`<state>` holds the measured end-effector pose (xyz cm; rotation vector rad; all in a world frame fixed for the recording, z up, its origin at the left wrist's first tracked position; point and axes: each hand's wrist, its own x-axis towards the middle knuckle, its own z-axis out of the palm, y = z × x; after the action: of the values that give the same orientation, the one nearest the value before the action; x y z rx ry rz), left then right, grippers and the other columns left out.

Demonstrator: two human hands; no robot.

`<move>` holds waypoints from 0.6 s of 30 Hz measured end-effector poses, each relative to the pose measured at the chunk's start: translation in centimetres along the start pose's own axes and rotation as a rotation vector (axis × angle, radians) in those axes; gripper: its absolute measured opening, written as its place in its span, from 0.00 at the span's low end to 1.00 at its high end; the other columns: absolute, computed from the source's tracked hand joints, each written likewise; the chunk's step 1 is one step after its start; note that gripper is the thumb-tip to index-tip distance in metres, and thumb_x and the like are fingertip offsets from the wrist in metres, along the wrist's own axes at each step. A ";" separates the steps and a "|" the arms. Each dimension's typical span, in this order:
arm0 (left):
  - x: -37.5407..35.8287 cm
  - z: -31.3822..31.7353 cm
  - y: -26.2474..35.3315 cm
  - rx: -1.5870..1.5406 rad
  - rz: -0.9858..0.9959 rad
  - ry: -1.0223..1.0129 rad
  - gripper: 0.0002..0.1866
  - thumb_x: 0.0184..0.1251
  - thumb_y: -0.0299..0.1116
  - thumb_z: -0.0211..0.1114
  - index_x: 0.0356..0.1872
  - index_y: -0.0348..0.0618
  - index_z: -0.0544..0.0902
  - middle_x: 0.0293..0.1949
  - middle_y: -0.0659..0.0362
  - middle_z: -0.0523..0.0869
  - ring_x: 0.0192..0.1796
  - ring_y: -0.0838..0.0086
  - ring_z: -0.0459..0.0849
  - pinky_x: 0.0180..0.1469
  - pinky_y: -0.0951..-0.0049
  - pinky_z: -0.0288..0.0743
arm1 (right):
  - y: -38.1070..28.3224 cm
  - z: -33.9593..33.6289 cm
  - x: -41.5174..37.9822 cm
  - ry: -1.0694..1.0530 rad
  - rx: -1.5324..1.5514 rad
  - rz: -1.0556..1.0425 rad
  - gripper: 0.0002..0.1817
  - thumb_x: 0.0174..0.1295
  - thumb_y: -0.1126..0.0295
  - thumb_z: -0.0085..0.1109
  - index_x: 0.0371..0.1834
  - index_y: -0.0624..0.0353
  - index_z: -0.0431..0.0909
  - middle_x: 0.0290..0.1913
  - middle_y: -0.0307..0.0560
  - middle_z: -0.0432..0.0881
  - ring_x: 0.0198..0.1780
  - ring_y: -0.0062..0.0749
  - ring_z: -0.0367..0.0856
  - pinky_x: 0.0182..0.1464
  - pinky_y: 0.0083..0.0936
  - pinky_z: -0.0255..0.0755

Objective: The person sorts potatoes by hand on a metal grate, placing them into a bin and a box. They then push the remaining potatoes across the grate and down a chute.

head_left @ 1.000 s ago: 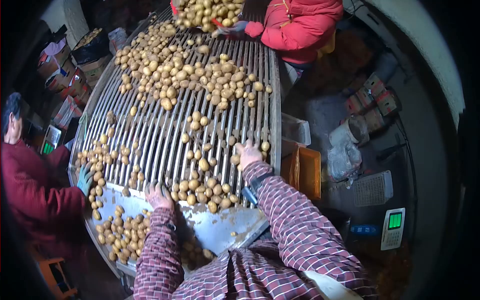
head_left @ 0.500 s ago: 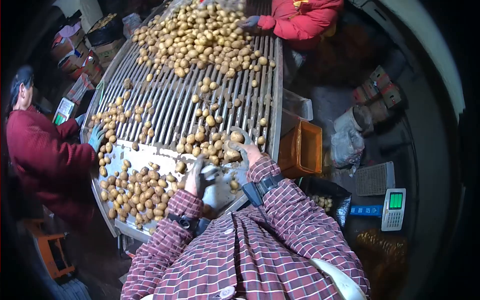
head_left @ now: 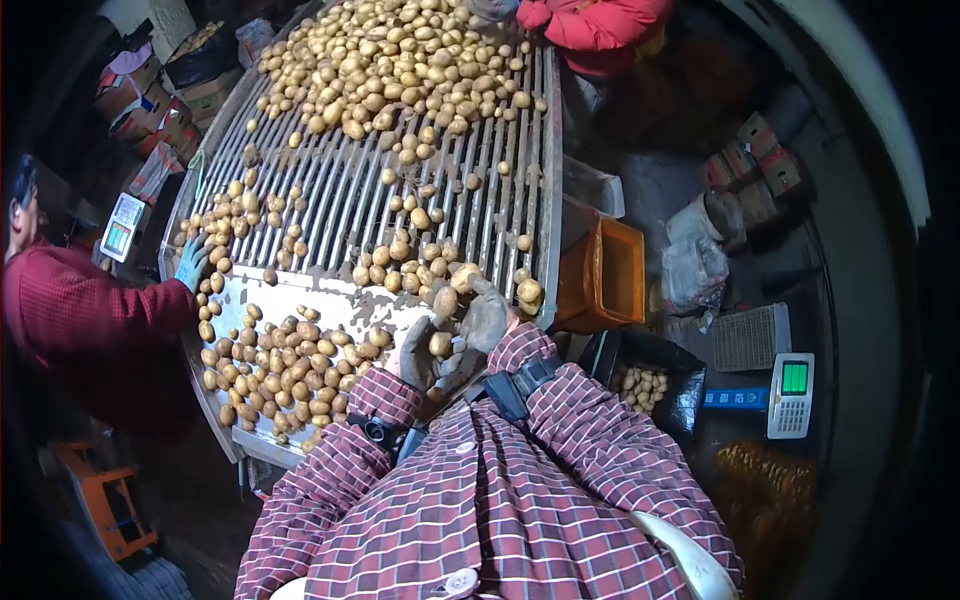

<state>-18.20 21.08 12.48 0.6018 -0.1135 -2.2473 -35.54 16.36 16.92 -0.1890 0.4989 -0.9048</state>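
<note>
Both my gloved hands are close together at the near edge of the sorting table [head_left: 330,288]. My left hand [head_left: 421,352] has its fingers curled beside a potato [head_left: 441,344], which sits between the two hands. Bent over the potatoes at the lower end of the bars, my right hand [head_left: 484,318] is next to a brown potato [head_left: 446,301] and a larger pale one [head_left: 466,278]. Its fingertips are partly hidden, so its grip is unclear. Loose potatoes [head_left: 290,372] cover the metal sheet to the left, and a large heap [head_left: 390,65] lies higher up on the bars.
A person in dark red [head_left: 95,310] reaches onto the table from the left; another in a red jacket [head_left: 610,30] stands at the far right. An orange bin [head_left: 622,275], a black bag of potatoes [head_left: 645,388] and a scale [head_left: 791,395] are on the right.
My left hand has moved right and come near my right hand, a potato now between them. More potatoes lie on the sheet's right part. The red-jacketed person's hand has shifted up and left.
</note>
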 end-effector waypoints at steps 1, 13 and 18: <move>0.1 -0.5 0.1 -0.004 -0.038 -0.006 0.25 0.72 0.54 0.52 0.50 0.39 0.78 0.43 0.49 0.85 0.44 0.59 0.85 0.41 0.64 0.84 | 0.1 -0.3 0.0 -0.017 0.022 0.059 0.24 0.73 0.52 0.43 0.67 0.51 0.65 0.55 0.48 0.78 0.56 0.41 0.78 0.56 0.41 0.76; -2.1 -1.8 1.3 0.302 -0.141 0.212 0.22 0.71 0.53 0.55 0.44 0.42 0.78 0.25 0.61 0.80 0.26 0.71 0.80 0.28 0.71 0.73 | 2.2 -4.5 -8.4 0.314 -0.330 -0.029 0.27 0.58 0.49 0.67 0.50 0.59 0.78 0.38 0.44 0.83 0.31 0.30 0.82 0.28 0.32 0.78; -1.7 -1.6 1.0 0.312 -0.185 0.194 0.23 0.71 0.57 0.52 0.49 0.50 0.78 0.37 0.63 0.84 0.37 0.71 0.82 0.30 0.77 0.72 | -0.5 -10.5 -18.5 0.525 0.066 -0.423 0.13 0.64 0.64 0.60 0.49 0.56 0.75 0.39 0.46 0.82 0.27 0.29 0.78 0.29 0.27 0.77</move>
<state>-15.81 21.77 12.01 1.0309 -0.3256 -2.3522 -50.51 31.23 14.13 0.0103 0.9358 -1.3939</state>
